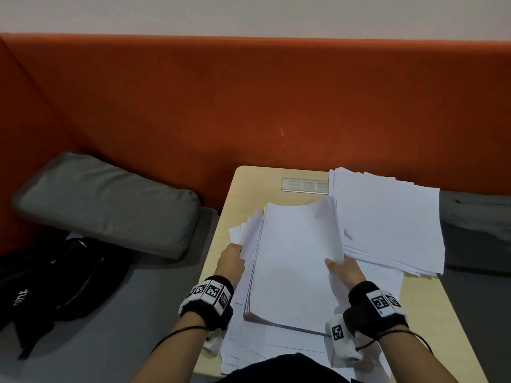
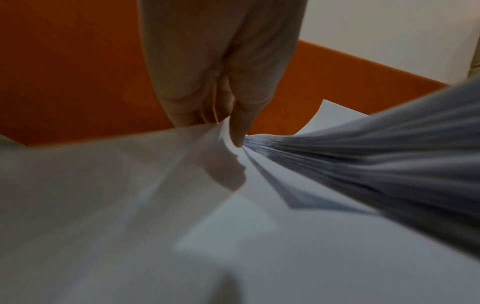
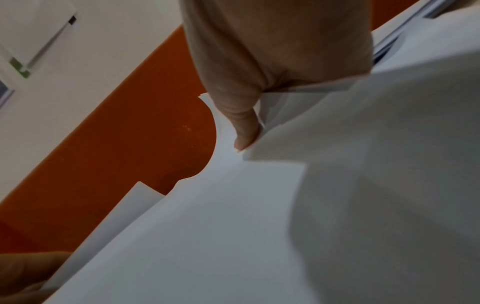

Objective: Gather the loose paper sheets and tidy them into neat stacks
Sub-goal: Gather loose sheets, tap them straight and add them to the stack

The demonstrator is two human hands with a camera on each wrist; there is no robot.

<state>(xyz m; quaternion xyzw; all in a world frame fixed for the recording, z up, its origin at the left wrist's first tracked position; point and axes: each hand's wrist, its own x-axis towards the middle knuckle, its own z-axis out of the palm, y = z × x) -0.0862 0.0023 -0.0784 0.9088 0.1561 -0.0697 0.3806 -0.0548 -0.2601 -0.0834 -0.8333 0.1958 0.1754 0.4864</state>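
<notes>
A thick bundle of white paper sheets (image 1: 293, 261) is raised off the small wooden table (image 1: 237, 194), tilted up at its far end. My left hand (image 1: 231, 259) grips its left edge, thumb (image 2: 237, 131) on top and fingers hidden beneath. My right hand (image 1: 344, 268) grips the right edge, thumb (image 3: 245, 127) pressed on the top sheet. Several loose sheets (image 1: 273, 346) lie spread on the table under the bundle. A second, roughly squared pile (image 1: 387, 217) lies at the table's far right.
An orange padded sofa back (image 1: 249, 100) rises behind the table. A grey cushion (image 1: 107, 200) and a black bag (image 1: 60, 283) lie on the seat to the left. Another grey cushion (image 1: 475, 228) is on the right. A metal socket plate (image 1: 304, 185) sits in the tabletop.
</notes>
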